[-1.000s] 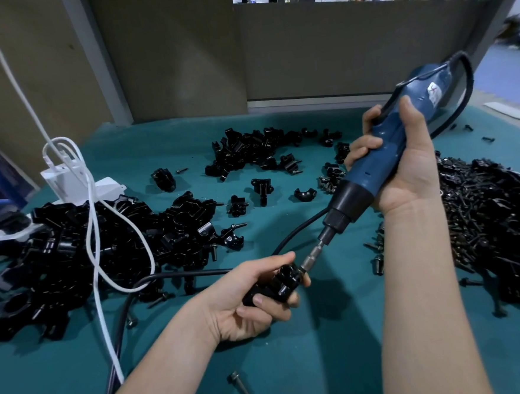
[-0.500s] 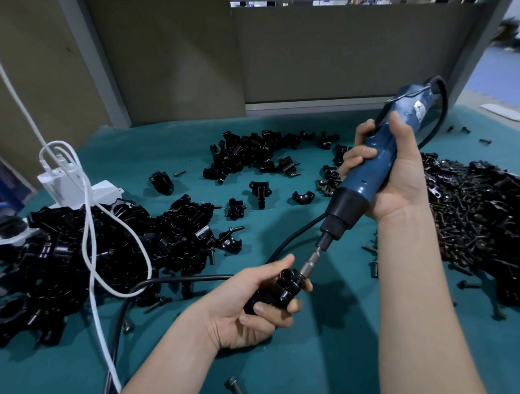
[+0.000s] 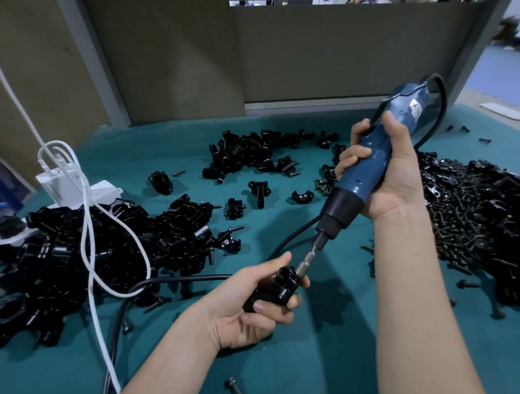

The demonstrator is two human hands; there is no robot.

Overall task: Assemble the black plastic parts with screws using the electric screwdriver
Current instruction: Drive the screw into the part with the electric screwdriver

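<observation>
A teal mat (image 3: 326, 364) covers the bench, closed at the back by drab panels (image 3: 335, 53) and a grey post (image 3: 92, 54); blue floor (image 3: 496, 69) shows past the right corner. The left hand (image 3: 244, 305) curls round a black part (image 3: 279, 289), held just above the mat near the front. The right hand (image 3: 389, 175) grips the blue screwdriver (image 3: 355, 187), which is tilted so that its bit (image 3: 307, 259) meets the part's top. A heap of parts (image 3: 72, 256) lies to the left, a smaller one (image 3: 249, 154) at the back, and a screw pile (image 3: 475, 212) to the right. A white cable (image 3: 88, 239) loops over the left heap from a white box (image 3: 67, 185), a black cord (image 3: 181, 279) crosses the mat, and one screw (image 3: 236, 390) lies by the front edge.
</observation>
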